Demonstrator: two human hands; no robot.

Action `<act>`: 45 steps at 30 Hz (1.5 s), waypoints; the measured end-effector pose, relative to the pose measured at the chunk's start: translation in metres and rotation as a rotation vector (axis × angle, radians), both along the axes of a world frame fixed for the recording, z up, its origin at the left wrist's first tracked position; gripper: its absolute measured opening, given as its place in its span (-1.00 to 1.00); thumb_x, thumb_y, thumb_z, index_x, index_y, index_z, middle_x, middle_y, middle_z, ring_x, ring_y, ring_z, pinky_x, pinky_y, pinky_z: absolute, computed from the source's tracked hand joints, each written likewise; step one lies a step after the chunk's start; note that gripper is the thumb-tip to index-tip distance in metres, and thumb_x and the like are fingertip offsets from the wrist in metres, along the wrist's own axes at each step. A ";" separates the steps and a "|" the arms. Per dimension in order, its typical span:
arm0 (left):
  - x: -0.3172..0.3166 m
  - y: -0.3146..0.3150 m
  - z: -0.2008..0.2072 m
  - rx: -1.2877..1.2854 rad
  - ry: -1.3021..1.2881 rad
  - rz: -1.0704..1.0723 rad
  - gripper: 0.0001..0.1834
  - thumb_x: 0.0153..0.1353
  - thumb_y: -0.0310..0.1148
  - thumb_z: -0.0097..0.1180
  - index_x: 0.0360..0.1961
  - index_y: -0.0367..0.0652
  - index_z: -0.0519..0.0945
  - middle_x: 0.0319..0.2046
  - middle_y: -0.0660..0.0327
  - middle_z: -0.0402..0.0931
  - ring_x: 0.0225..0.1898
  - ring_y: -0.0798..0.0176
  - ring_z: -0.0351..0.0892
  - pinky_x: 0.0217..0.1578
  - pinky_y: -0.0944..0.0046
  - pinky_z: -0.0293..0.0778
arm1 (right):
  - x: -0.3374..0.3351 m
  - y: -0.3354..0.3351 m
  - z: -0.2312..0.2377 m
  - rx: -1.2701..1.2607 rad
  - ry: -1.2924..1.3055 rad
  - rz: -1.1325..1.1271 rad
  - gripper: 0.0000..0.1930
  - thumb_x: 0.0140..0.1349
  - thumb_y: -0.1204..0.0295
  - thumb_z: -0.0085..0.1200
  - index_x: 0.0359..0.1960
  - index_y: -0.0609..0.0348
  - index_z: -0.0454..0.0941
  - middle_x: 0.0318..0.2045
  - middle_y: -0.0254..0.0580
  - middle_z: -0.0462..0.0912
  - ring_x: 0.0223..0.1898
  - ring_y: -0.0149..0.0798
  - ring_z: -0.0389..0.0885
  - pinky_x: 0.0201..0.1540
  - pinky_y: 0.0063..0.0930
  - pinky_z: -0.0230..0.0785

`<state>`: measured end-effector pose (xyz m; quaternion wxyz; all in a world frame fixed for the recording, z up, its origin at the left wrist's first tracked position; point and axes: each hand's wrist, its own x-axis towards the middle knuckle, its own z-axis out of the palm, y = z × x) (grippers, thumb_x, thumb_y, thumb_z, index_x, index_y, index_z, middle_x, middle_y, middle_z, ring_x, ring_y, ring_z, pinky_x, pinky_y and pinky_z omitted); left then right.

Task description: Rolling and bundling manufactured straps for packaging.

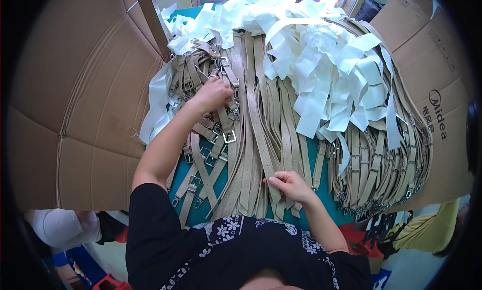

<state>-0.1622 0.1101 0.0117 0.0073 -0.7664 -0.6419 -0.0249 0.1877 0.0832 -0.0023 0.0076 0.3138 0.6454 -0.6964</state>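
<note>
Many long beige straps [247, 154] lie side by side down the middle of the table, with punched holes along them. My right hand [293, 186] pinches one of these straps near its lower end between thumb and fingers. Farther up and to the left, my left hand [213, 95] is closed among the buckled strap ends; its fingers hide whatever they grip. Just below it, a square silver buckle [229, 137] sits on a strap. More straps with buckles and metal clips [192, 183] lie crossed at the left.
White sheet strips [321, 64] heap over the far side and right. A thick bundle of buckled straps [374, 169] hangs over the right edge of the green table [314, 152]. Cardboard walls [95, 104] flank both sides. Other people, one in a yellow garment [427, 229], are behind.
</note>
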 end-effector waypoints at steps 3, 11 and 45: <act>0.046 -0.030 0.008 -0.061 -0.243 -0.324 -0.85 -0.13 -0.45 0.09 -0.44 -0.10 0.53 -0.40 0.17 0.42 -0.17 0.11 0.39 -0.06 0.07 0.25 | 0.007 0.010 -0.004 -0.151 0.052 -0.153 -0.74 0.28 0.28 -0.11 -0.28 0.21 0.54 -0.55 -0.46 0.49 -0.50 -0.60 0.42 -0.41 -0.70 0.29; 0.106 -0.114 -0.016 0.532 -0.745 0.082 -0.87 0.00 -0.35 0.06 -0.50 -0.20 0.52 -0.37 0.08 0.44 -0.27 0.07 0.45 -0.27 0.16 0.37 | 0.012 0.016 -0.011 -0.250 0.257 -0.375 -0.72 0.28 0.25 -0.11 -0.30 0.22 0.53 -0.40 -0.39 0.56 -0.39 -0.56 0.47 -0.29 -0.67 0.32; 0.196 -0.164 -0.004 0.389 -1.163 0.302 -0.76 0.13 -0.47 0.05 -0.16 -0.23 0.43 -0.46 0.08 0.54 -0.48 0.24 0.57 -0.46 0.36 0.42 | -0.024 -0.033 0.039 -0.702 0.355 -0.272 -0.80 0.21 0.33 0.00 -0.20 0.10 0.34 -0.28 -0.30 0.50 -0.31 -0.44 0.56 -0.45 -0.64 0.48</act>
